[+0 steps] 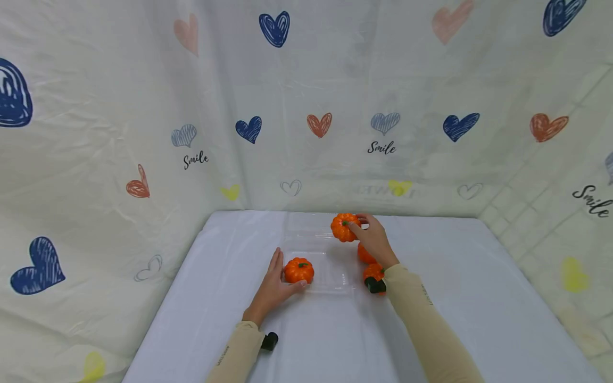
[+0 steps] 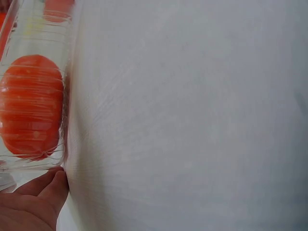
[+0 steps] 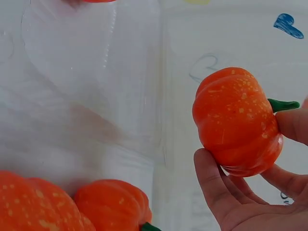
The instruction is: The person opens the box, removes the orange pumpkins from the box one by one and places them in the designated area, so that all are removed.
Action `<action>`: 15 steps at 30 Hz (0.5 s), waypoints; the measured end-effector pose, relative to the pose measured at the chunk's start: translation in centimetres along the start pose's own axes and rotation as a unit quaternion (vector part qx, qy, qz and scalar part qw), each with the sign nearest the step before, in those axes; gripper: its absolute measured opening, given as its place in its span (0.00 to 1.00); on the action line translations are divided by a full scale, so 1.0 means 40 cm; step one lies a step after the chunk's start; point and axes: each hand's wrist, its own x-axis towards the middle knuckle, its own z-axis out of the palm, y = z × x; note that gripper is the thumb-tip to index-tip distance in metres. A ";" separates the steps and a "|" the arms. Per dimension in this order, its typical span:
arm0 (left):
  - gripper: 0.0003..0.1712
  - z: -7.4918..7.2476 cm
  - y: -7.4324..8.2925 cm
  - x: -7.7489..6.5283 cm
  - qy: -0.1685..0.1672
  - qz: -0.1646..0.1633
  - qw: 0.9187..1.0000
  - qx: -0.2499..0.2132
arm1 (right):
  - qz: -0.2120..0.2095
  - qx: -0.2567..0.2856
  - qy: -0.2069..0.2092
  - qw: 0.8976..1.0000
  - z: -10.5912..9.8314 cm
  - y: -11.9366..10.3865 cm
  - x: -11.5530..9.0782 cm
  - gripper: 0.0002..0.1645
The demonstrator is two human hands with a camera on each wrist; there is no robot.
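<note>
1. Cloth (image 1: 345, 80) printed with hearts hangs behind the white surface (image 1: 460, 255).
2. The right sleeve (image 1: 426, 319) stands partly before two pumpkins (image 1: 366, 252) in the head view; the right wrist view shows them past it.
3. A clear plastic box (image 1: 335, 272) lies mid-surface; the left wrist view shows its lined wall.
4. The left grip (image 1: 276, 287) is wide, touching the box; the right grip (image 1: 375, 239) pinches a raised pumpkin (image 3: 238, 120), glossy, orange, yellow-speckled.
5. Another pumpkin (image 1: 299, 271) sits in the box.
6. The raised pumpkin's green stem (image 3: 283, 105) is just beside the thumb.
</note>
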 end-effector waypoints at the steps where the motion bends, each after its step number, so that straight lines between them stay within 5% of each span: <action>1: 0.73 -0.001 -0.002 0.000 0.000 0.000 1.000 0.002 | 0.000 -0.001 0.002 1.000 -0.009 0.002 0.000 0.38; 15: 0.72 0.003 -0.006 0.002 -0.001 0.004 1.000 0.009 | 0.016 0.002 0.028 0.999 -0.130 0.048 -0.017 0.39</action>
